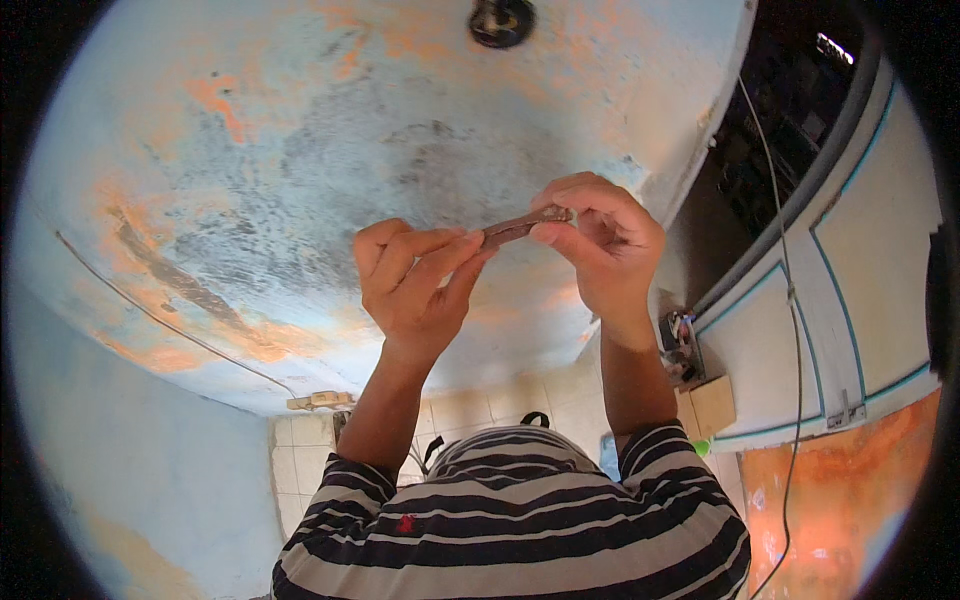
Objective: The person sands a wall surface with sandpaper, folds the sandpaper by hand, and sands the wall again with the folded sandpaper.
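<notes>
A thin, folded brown strip (519, 227), which looks like sandpaper, is held up between my two hands. At its left end, my left hand (412, 281) pinches it with thumb and fingertips. The thumb and curled fingers of my right hand (619, 244) grip the other end, which looks rougher and paler. Behind both hands stretches a pale blue wall (300, 172), worn to orange and grey patches. The strip appears apart from the wall, and its inner face is mostly hidden by the fold.
A black round fitting (501, 22) is on the wall. A cable (172, 319) runs down to a socket block (321, 400) at left. At right, a loose cord (796, 360) hangs before a panelled door (877, 195), near a wooden box (709, 409). Floor tiles (517, 401) show below.
</notes>
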### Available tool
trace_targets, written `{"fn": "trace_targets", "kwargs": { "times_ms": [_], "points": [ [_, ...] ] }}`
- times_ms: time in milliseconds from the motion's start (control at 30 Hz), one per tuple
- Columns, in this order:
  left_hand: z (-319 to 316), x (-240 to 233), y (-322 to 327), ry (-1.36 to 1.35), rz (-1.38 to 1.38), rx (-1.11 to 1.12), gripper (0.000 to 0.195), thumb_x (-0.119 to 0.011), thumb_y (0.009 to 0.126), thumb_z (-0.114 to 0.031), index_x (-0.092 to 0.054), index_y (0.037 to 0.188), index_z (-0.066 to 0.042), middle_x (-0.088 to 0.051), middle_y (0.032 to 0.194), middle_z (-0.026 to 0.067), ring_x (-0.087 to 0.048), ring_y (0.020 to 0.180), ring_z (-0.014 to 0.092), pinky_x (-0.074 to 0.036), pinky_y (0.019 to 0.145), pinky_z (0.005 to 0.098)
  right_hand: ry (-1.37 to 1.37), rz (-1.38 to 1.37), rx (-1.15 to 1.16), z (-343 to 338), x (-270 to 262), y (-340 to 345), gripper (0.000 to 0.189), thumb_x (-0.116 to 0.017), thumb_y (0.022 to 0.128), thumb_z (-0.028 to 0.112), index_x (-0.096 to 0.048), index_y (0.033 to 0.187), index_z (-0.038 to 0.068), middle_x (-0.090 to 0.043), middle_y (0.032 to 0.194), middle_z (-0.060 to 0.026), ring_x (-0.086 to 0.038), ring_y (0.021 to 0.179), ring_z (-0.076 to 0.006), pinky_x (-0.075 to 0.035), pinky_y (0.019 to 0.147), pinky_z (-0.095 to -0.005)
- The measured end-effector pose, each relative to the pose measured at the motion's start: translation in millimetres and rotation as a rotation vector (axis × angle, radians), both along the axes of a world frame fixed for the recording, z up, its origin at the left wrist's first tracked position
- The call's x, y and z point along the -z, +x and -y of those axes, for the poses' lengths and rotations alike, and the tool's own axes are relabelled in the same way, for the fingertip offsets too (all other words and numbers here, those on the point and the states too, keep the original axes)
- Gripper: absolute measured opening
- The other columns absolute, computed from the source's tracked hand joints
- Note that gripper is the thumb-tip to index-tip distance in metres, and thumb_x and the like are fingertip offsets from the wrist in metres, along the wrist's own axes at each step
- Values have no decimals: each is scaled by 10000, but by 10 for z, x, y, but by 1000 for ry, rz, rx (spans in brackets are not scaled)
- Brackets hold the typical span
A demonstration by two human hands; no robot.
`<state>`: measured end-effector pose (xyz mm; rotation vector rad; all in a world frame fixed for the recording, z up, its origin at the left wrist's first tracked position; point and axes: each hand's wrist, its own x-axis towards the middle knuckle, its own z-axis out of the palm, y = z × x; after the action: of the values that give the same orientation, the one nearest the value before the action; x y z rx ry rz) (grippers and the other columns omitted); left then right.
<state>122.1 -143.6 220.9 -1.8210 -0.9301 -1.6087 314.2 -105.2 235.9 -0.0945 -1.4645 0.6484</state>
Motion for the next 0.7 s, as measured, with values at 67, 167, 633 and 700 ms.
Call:
{"fn": "trace_targets", "kwargs": {
  "times_ms": [67, 167, 633, 700],
  "points": [
    [22, 62, 309, -101, 58, 250, 306, -899, 677, -6, -774, 934, -116, -722, 953, 27, -631, 879, 230, -505, 734, 344, -101, -14, -11, 47, 63, 329, 271, -771, 820, -132, -689, 1063, -45, -710, 996, -124, -670, 924, -198, -542, 836, -341],
    [78, 197, 607, -305, 213, 398, 308, -883, 697, 23, -779, 959, -100, -714, 945, 38, -657, 859, 230, -522, 691, 327, -87, -10, -59, 39, 192, 632, 348, -755, 822, -155, -662, 1139, -46, -704, 1044, -131, -669, 1001, -200, -544, 880, -342],
    [64, 466, 970, -17, 98, 57, 284, -857, 704, 59, -798, 935, -94, -669, 865, 40, -609, 761, 215, -492, 636, 321, -589, -105, -196, 129, 510, 757, 408, -679, 923, -57, -574, 1316, -70, -704, 1154, -146, -673, 1074, -204, -537, 932, -328],
    [97, 560, 1008, -39, 120, 35, 293, -860, 706, 57, -797, 947, -96, -668, 863, 44, -609, 750, 218, -494, 629, 325, -617, -93, -167, 128, 513, 684, 384, -684, 920, -61, -589, 1291, -65, -702, 1149, -137, -670, 1062, -189, -536, 926, -316]
  ]
}}
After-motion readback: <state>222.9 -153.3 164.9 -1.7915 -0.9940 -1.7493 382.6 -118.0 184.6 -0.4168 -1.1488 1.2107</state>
